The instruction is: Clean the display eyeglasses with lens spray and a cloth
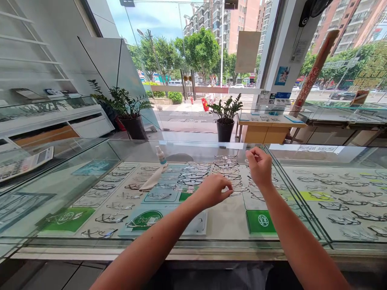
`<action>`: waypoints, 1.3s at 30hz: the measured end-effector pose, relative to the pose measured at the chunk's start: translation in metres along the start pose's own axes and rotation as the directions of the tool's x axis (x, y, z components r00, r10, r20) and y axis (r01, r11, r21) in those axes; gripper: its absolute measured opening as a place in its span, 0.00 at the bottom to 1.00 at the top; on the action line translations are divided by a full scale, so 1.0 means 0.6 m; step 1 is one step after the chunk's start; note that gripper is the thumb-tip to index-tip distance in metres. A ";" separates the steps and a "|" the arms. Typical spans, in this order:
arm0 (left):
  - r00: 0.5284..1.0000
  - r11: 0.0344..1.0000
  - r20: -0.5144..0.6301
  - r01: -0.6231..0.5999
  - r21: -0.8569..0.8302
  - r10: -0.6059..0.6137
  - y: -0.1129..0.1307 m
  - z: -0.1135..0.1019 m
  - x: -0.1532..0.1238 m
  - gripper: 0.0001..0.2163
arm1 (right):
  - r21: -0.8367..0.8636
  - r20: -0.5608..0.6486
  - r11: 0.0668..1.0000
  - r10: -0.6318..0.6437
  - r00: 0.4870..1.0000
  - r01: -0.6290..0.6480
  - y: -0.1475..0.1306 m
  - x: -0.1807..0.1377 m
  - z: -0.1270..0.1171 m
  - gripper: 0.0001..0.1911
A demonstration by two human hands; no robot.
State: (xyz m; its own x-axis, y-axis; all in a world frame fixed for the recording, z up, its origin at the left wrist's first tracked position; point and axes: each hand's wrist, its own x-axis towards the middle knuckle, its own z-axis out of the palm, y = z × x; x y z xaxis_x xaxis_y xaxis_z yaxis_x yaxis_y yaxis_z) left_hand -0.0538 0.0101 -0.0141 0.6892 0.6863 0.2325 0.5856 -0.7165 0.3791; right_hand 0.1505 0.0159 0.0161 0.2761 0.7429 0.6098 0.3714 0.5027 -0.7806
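My left hand [214, 190] is over the middle of the glass counter, thumb and index finger pinched at the edge of a pair of eyeglasses [240, 189]. Farther right and higher, my right hand [260, 167] is raised with its fingers curled closed; whatever they may hold is hidden. Between and beyond the hands, a column of eyeglasses [226, 161] lies stacked in close rows. More dark-rimmed eyeglasses [192, 178] are grouped left of it. A pale cloth [154, 179] and a small spray bottle [161, 155] are on the counter's left half.
The glass display counter [193, 243] spans the view, with several eyeglasses, a green box [261, 221] and a green card [68, 219] in it. Another glasses section [347, 197] lies right. Potted plants [225, 131] stand beyond, before the window.
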 end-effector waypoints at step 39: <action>0.992 0.988 -0.103 0.082 0.134 -0.068 -0.058 0.033 0.027 0.09 | 0.483 0.834 0.152 0.222 0.506 -0.863 0.033 0.001 0.030 0.20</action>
State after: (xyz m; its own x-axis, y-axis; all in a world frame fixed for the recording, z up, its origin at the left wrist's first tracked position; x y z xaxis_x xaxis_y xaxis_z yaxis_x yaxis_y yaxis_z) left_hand -0.0546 0.0438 -0.0417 0.5999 0.7427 0.2975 0.6918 -0.6683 0.2735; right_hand 0.1417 0.0342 -0.0015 -0.5167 0.8559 0.0204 -0.6097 -0.3512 -0.7106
